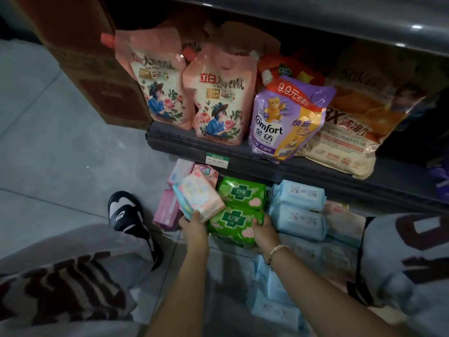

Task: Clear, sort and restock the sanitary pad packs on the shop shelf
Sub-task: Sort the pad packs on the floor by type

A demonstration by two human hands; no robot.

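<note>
Closest in are the person's knees in grey patterned trousers (60,276), one on each side, with two bare forearms reaching out between them. The right wrist wears a bracelet (275,250). A black and white shoe (126,210) sits on the grey tiled floor (48,154).

The left hand (193,224) curls its fingers round the near end of a pale pink pad pack (200,195), holding it tilted above the pink packs (167,210) stacked at the left of the bottom shelf. The right hand (264,231) grips the right edge of the nearer green pad pack (234,218), which lies in front of a second green pack (240,192). Just beside them to the right are stacked light blue packs (298,207), and more blue packs (272,295) lie on the floor under the right forearm.

On the dark shelf (243,154) above stand two pink floral refill pouches (218,98), a purple softener pouch (286,117) and an orange and cream bag (352,122). Brown cardboard boxes (97,76) stand to the left.
</note>
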